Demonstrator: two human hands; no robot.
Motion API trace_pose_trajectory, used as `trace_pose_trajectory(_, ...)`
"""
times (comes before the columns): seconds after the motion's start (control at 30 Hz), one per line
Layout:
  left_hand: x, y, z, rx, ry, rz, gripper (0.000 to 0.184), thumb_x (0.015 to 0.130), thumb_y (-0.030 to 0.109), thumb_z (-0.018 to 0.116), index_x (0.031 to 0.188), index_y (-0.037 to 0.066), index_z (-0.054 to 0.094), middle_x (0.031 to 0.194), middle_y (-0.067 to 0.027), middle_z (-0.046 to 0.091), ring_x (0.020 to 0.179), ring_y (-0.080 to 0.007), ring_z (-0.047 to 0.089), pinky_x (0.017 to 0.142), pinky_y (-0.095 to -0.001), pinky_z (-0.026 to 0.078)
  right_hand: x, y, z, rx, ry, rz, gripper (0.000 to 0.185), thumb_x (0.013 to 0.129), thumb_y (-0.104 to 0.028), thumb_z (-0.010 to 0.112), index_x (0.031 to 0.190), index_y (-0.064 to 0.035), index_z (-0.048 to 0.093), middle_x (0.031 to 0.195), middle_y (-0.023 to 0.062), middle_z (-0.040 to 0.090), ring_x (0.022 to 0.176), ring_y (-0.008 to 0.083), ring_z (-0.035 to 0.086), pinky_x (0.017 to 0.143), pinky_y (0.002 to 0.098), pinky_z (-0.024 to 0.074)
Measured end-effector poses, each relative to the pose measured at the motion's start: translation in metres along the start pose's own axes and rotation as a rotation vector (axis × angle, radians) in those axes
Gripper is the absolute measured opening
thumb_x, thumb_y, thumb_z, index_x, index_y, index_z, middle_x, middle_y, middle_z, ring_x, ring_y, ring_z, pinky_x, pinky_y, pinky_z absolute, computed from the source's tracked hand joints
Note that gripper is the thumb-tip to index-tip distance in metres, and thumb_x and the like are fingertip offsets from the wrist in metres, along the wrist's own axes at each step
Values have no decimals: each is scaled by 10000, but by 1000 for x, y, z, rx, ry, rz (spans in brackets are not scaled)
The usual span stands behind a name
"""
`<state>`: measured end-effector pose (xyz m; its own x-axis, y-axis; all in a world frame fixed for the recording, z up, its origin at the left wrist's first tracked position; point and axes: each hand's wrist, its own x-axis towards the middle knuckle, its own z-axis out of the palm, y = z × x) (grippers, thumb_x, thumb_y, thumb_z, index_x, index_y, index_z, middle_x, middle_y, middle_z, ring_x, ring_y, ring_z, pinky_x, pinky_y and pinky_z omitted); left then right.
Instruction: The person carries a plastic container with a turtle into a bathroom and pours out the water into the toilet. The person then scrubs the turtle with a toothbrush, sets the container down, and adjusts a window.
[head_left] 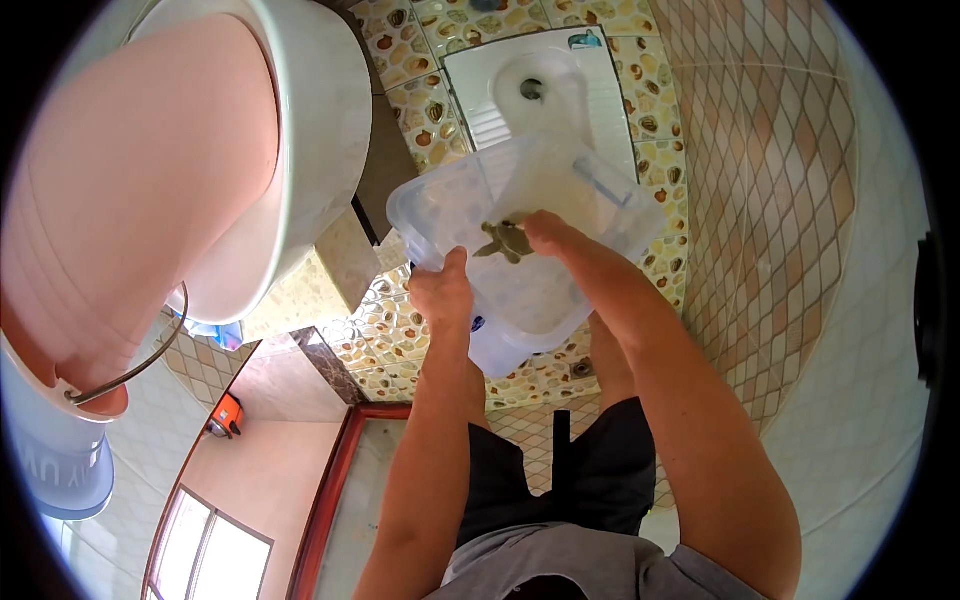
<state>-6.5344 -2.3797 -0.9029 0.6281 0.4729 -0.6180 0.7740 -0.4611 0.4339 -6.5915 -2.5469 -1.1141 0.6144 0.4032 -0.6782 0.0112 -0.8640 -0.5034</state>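
Grey shirt is seen nearest, at six o'clock. By the left grip, a plastic box is clasped; by the right grip, whose closure cannot be told, apparently a turtle is touched inside, toward twelve.

- Gen. brt, soft light
- Window blown out, btm L
- Fisheye: edges bent, corners blk
- Sheen on basin rim
- Tub detail a bit soft
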Motion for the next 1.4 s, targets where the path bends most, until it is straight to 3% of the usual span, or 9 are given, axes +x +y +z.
trace_pose_trajectory(0.53, -6, 30, 17, -136, -13, 7, 402, 728, 254, 708, 888, -112, 663, 835, -198, 689, 742, -286, 649, 737, -378, 493, 2, 10, -31, 7, -121, -3, 157, 772, -126, 571, 799, -36, 697, 812, 177, 688, 815, 325, 674, 714, 406, 532)
trace_pose_trajectory(0.63, -10, 36, 19, -181, -32, 2, 401, 737, 243, 700, 932, -105, 661, 874, -198, 692, 784, -287, 657, 755, -373, 494, 3, 11, -30, 32, -96, -5, 161, 774, -127, 568, 783, -29, 695, 808, 180, 687, 810, 329, 674, 715, 408, 530)
trace_pose_trajectory(0.73, -8, 35, 25, -220, 3, 60, 407, 746, 230, 694, 981, -100, 652, 918, -201, 691, 831, -284, 659, 775, -368, 493, 6, 17, -30, 109, -71, 39, 167, 743, -66, 586, 865, -49, 698, 819, 187, 680, 834, 352, 663, 743, 413, 526)
trace_pose_trajectory(0.83, -7, 41, 27, -211, -10, 46, 415, 745, 219, 692, 999, -106, 643, 947, -203, 688, 855, -285, 656, 790, -365, 491, 9, 25, -38, 48, -121, -16, 159, 773, -115, 563, 771, -24, 694, 808, 187, 686, 805, 341, 673, 711, 411, 532)
trace_pose_trajectory(1.03, 4, 35, 37, -269, -14, 100, 410, 735, 204, 687, 989, -114, 635, 930, -203, 687, 843, -289, 655, 786, -365, 490, 17, 30, -43, 28, -195, -44, 163, 760, -109, 580, 821, -34, 711, 830, 177, 689, 826, 343, 671, 719, 416, 533)
trace_pose_trajectory(1.17, 12, 40, 39, -164, -3, 48, 409, 734, 194, 691, 999, -112, 631, 922, -195, 684, 832, -278, 651, 776, -360, 490, 19, 25, -46, 76, -214, -52, 210, 721, -32, 563, 887, -38, 692, 848, 195, 677, 850, 363, 656, 743, 419, 525)
trace_pose_trajectory(1.23, 14, 41, 40, -305, -30, 78, 401, 743, 182, 692, 1009, -112, 630, 924, -180, 682, 826, -264, 644, 777, -352, 486, 24, 26, -44, 122, -187, -34, 216, 724, -32, 561, 894, -41, 694, 851, 194, 677, 851, 361, 655, 744, 421, 523)
trace_pose_trajectory(1.3, 15, 43, 40, -317, -28, 64, 393, 751, 173, 688, 1019, -108, 630, 938, -170, 682, 833, -255, 639, 782, -347, 482, 39, 34, -34, 42, -223, -20, 182, 796, -165, 603, 864, -31, 706, 888, 157, 695, 885, 336, 661, 768, 406, 523)
trace_pose_trajectory(1.4, 17, 47, 42, -343, -27, 60, 378, 764, 159, 681, 1037, -98, 630, 965, -149, 681, 850, -238, 632, 795, -336, 475, 34, 30, -52, 74, -224, -23, 185, 809, -187, 612, 891, -48, 704, 902, 145, 696, 894, 331, 658, 766, 409, 522)
